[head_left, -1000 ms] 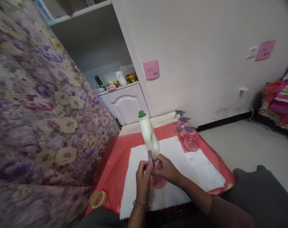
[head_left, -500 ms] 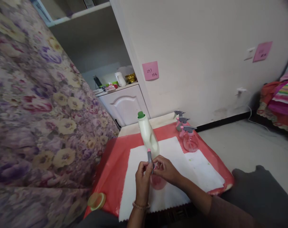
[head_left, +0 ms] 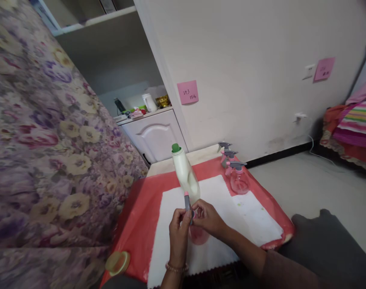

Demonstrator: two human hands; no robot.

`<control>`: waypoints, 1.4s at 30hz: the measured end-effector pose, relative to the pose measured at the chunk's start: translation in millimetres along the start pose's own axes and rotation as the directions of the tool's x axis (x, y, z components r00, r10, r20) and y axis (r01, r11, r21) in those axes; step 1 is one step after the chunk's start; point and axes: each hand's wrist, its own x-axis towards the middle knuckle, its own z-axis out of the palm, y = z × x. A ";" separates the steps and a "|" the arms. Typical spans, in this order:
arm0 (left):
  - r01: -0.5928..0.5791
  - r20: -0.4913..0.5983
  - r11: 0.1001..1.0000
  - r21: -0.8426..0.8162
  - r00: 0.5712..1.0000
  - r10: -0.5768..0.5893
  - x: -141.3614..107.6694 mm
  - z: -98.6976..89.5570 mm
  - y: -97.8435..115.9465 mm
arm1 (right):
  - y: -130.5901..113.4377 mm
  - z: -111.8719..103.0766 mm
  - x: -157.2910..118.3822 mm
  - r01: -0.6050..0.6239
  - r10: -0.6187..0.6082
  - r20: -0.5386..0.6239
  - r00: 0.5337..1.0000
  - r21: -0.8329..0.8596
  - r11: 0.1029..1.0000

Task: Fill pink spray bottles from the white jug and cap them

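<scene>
Over the white cloth [head_left: 166, 245], my left hand [head_left: 178, 230] is closed around the grey trigger spray head [head_left: 187, 202] with a pink nozzle tip. My right hand [head_left: 210, 220] pinches at the pink collar just below that head; its fingers partly hide the collar. Under both hands sits the clear pink body of the spray bottle [head_left: 199, 237], upright on the cloth. Behind it stands a pale green-white jug [head_left: 185, 172] with a green spout insert showing at its open neck.
Several spray bottles with grey heads, the nearest a pink one [head_left: 240, 184], line the table's right edge. A yellowish round lid [head_left: 118, 263] lies at the front left of the red table cover [head_left: 137, 224]. A floral curtain [head_left: 50, 160] hangs on the left.
The view has shifted slightly, moving the scene a little to the left. Both hands keep their grip at the spray head and collar, with only slight finger movement.
</scene>
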 end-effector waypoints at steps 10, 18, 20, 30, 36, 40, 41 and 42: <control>-0.005 0.012 1.000 0.011 1.000 0.005 1.2 0.9 1.0 | -2.1 -3.5 0.7 0.079 -0.079 0.065 0.995 0.001 0.997; 0.003 -0.004 1.000 0.009 1.000 -0.003 0.5 -0.1 2.6 | -1.1 -2.6 0.2 0.063 -0.061 0.070 0.996 -0.021 0.998; 0.009 0.008 1.000 -0.003 1.000 -0.009 1.1 -0.6 0.2 | -0.9 -4.5 1.3 0.098 -0.097 0.108 0.989 0.000 0.995; 0.020 -0.002 1.000 0.006 1.000 -0.020 0.6 -1.0 2.7 | 1.9 1.5 0.6 0.070 -0.069 0.014 0.998 -0.042 0.997; 0.011 0.003 1.000 -0.005 1.000 -0.011 0.2 -1.6 0.7 | 4.1 3.0 0.3 0.078 -0.078 0.000 0.997 -0.001 0.997; 0.008 0.001 1.000 -0.002 1.000 -0.008 0.5 -1.9 -2.6 | 2.6 3.9 -0.2 0.052 -0.052 -0.006 0.999 -0.012 0.999; 0.007 -0.003 1.000 0.002 1.000 -0.007 0.5 -1.9 -3.3 | 1.3 3.1 -0.4 0.058 -0.058 0.012 0.998 -0.027 0.998; 0.005 -0.009 1.000 0.005 1.000 -0.005 0.5 -1.7 -3.9 | 0.0 2.0 -0.6 0.070 -0.069 0.033 0.997 -0.041 0.997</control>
